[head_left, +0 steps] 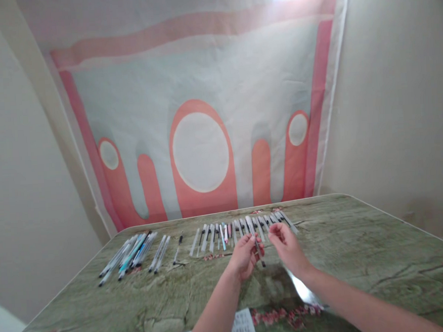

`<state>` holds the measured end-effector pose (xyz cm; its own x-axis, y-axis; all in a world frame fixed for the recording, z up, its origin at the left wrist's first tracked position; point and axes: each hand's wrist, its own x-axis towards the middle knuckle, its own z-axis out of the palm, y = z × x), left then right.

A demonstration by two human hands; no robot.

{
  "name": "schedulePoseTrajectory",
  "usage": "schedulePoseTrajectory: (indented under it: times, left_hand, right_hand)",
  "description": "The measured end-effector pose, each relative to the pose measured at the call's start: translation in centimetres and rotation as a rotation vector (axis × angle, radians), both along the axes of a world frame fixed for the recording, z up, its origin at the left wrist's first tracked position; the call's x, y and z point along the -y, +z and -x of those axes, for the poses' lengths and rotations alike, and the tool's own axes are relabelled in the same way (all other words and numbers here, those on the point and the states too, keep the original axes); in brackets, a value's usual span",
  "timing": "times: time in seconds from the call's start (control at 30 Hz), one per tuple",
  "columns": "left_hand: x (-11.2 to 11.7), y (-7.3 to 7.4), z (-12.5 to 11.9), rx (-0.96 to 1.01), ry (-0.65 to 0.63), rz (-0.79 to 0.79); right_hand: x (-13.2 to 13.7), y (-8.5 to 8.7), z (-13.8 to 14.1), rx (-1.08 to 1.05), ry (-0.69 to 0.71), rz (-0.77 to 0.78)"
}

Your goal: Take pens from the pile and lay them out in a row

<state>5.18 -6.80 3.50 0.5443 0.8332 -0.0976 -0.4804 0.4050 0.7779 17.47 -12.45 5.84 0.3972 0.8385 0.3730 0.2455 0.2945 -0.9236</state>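
Observation:
My left hand (244, 256) is closed around a slim pen (260, 255), its dark end pointing down toward me. Just to the right, my right hand (288, 246) has its fingers curled and drawn together; whatever they may pinch is too small to tell. Beyond both hands lies a row of pens and clear caps (212, 237), side by side, mostly translucent with dark tips. A pink pen (225, 233) and a light blue one stand out among them. My hands cover part of the row's near side.
At the left of the wood-patterned table (360, 258) lies a loose pile of pens (131, 255). Two clear pens (159, 253) and a single black-gripped one (178, 246) lie beside it. A written sheet (245, 328) sits at the near edge. A printed cloth (202, 152) hangs behind.

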Motion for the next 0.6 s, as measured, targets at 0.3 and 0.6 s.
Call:
schedulePoseTrajectory:
  times: [0.3, 0.6]
  left_hand:
    - [3.4, 0.3, -1.5, -0.273, -0.361, -0.079]
    - [3.8, 0.0, -2.7, -0.264, -0.238, 0.034]
  right_hand:
    - [-0.9, -4.1, -4.7, -0.318, 0.260, 0.220]
    - [0.5, -2.7, -3.6, -0.132, 0.419, 0.261]
